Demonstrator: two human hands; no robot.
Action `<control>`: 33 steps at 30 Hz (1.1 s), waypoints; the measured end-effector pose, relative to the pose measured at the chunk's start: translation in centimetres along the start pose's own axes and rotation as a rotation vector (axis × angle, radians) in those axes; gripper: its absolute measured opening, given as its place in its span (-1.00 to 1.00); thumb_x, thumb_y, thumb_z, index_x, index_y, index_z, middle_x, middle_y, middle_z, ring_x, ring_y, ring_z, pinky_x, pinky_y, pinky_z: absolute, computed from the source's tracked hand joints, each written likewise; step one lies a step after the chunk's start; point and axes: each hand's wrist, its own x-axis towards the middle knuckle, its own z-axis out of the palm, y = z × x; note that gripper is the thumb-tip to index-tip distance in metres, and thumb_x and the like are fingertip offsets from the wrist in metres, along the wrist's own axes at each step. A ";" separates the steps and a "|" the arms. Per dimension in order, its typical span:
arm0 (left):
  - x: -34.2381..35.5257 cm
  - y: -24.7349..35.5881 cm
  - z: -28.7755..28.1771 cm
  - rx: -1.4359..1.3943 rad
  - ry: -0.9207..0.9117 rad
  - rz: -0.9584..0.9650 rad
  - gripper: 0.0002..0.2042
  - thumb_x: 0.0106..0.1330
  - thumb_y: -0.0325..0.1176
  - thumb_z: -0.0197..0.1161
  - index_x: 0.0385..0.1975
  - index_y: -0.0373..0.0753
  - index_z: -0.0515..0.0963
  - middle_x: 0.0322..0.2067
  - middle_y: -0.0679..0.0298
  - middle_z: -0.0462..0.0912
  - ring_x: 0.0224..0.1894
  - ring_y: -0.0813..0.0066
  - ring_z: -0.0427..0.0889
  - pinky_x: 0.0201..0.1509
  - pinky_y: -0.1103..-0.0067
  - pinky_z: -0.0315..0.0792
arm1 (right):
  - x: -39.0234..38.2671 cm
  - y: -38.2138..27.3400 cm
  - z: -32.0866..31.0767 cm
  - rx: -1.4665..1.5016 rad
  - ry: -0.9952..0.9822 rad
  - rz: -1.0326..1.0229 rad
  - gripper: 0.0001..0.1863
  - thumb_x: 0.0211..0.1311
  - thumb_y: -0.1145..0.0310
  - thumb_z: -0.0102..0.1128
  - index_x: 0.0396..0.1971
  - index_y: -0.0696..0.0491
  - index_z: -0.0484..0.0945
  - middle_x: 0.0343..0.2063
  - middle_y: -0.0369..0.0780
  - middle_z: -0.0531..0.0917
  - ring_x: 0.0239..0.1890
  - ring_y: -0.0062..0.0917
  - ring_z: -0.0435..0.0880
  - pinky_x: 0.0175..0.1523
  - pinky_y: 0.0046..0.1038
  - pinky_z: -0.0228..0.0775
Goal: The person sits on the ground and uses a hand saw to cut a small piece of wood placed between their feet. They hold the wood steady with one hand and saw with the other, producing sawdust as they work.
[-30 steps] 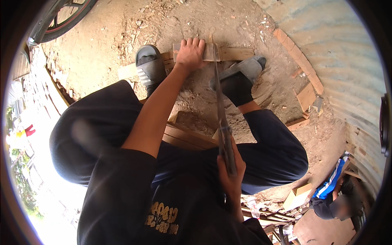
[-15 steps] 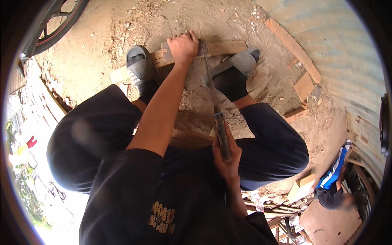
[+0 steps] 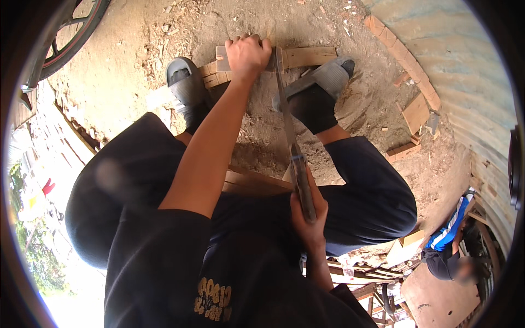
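Observation:
My left hand [image 3: 249, 56] curls its fingers over the far edge of a short wooden board [image 3: 222, 61], pressing it down. Beneath that board a longer wooden plank [image 3: 310, 56] lies crosswise on the ground between my feet. My right hand [image 3: 311, 216] is wrapped round the dark handle of a handsaw [image 3: 288, 123]. The saw's long blade points away from me, and its far end meets the short board just right of my left hand. How deep the cut goes cannot be seen.
My sandalled left foot [image 3: 185, 82] and right foot [image 3: 325, 82] flank the wood. Wood under my legs [image 3: 251, 183] shows in part. A wheel [image 3: 74, 35] stands far left, bricks [image 3: 402, 60] line a corrugated metal wall [image 3: 459, 82] at right, and another person [image 3: 445, 251] is at lower right.
The saw and my right hand have drawn slightly back toward me. My left hand still presses on the board. The whole view has shifted a little.

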 end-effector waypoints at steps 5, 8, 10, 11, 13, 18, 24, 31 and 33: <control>0.3 1.0 -0.7 0.035 -0.158 -0.097 -0.60 0.19 -0.12 -0.07 -0.49 -0.29 0.65 -0.45 0.00 0.67 -0.40 0.13 0.63 0.07 0.30 0.26 | -1.2 1.3 0.1 -0.016 0.028 -0.099 -0.32 0.08 0.63 0.06 0.30 0.18 0.21 -0.18 0.02 0.65 -0.33 -0.58 0.71 -0.31 -0.60 0.46; 0.2 1.0 -0.3 0.023 -0.072 -0.066 -0.59 0.20 -0.12 -0.07 -0.49 -0.31 0.65 -0.45 0.01 0.67 -0.38 0.16 0.64 0.06 0.31 0.26 | -1.4 1.3 0.7 0.016 -0.001 0.035 -0.32 0.09 0.62 0.07 0.30 0.20 0.21 -0.25 0.02 0.66 -0.37 -0.57 0.72 -0.31 -0.59 0.47; 0.3 1.2 -0.3 0.034 -0.146 -0.087 -0.59 0.22 -0.11 -0.08 -0.44 -0.31 0.64 -0.40 0.00 0.68 -0.28 0.16 0.64 0.09 0.28 0.25 | -1.3 1.6 0.8 0.010 0.050 -0.061 -0.32 0.09 0.62 0.08 0.29 0.20 0.21 -0.33 0.00 0.66 -0.42 -0.56 0.71 -0.33 -0.58 0.46; 0.5 1.1 -0.4 0.040 -0.177 -0.102 -0.58 0.22 -0.11 -0.08 -0.41 -0.31 0.64 -0.38 0.00 0.68 -0.23 0.16 0.64 0.11 0.27 0.24 | -1.1 1.6 0.9 0.006 0.072 -0.113 -0.32 0.09 0.61 0.09 0.29 0.20 0.21 -0.38 -0.01 0.66 -0.45 -0.56 0.71 -0.35 -0.58 0.46; 0.5 0.8 -0.4 0.095 -0.141 -0.132 -0.57 0.23 -0.11 -0.09 -0.41 -0.32 0.66 -0.35 0.01 0.67 -0.17 0.17 0.60 0.09 0.26 0.25 | -0.8 1.3 0.9 0.002 0.080 -0.130 -0.33 0.09 0.61 0.09 0.29 0.20 0.22 -0.43 -0.02 0.65 -0.48 -0.55 0.70 -0.36 -0.57 0.45; 0.0 -0.9 -0.3 0.103 -0.103 -0.103 -0.54 0.29 -0.09 -0.14 -0.35 -0.31 0.66 -0.31 0.03 0.66 -0.11 0.21 0.58 0.12 0.22 0.25 | -1.0 0.6 0.6 -0.020 0.028 -0.061 -0.34 0.11 0.60 0.10 0.28 0.19 0.22 -0.50 -0.02 0.62 -0.50 -0.53 0.69 -0.37 -0.57 0.44; 0.5 0.2 -1.0 0.045 -0.201 -0.237 -0.57 0.26 -0.10 -0.11 -0.42 -0.28 0.66 -0.41 0.04 0.68 -0.20 0.19 0.62 0.08 0.27 0.28 | -1.4 0.3 0.4 -0.048 0.045 -0.082 -0.35 0.13 0.58 0.08 0.29 0.16 0.22 -0.50 -0.02 0.62 -0.48 -0.48 0.70 -0.32 -0.55 0.46; -0.5 0.2 -1.1 0.091 -0.123 -0.216 -0.62 0.24 -0.13 -0.05 -0.47 -0.23 0.68 -0.44 0.06 0.70 -0.22 0.19 0.64 0.06 0.32 0.28 | -7.6 -2.5 -1.8 0.011 -0.068 0.177 -0.36 0.13 0.61 -0.01 0.29 0.24 0.20 0.06 0.02 0.55 0.10 -0.47 0.55 0.10 -0.54 0.34; -0.6 -0.1 -0.6 0.058 -0.027 -0.175 -0.64 0.23 -0.14 -0.04 -0.45 -0.22 0.68 -0.43 0.06 0.70 -0.23 0.18 0.65 0.05 0.32 0.28 | -7.2 -2.3 -1.6 0.025 -0.037 0.142 -0.35 0.12 0.60 0.01 0.29 0.23 0.20 -0.15 -0.02 0.57 -0.11 -0.48 0.60 -0.04 -0.55 0.38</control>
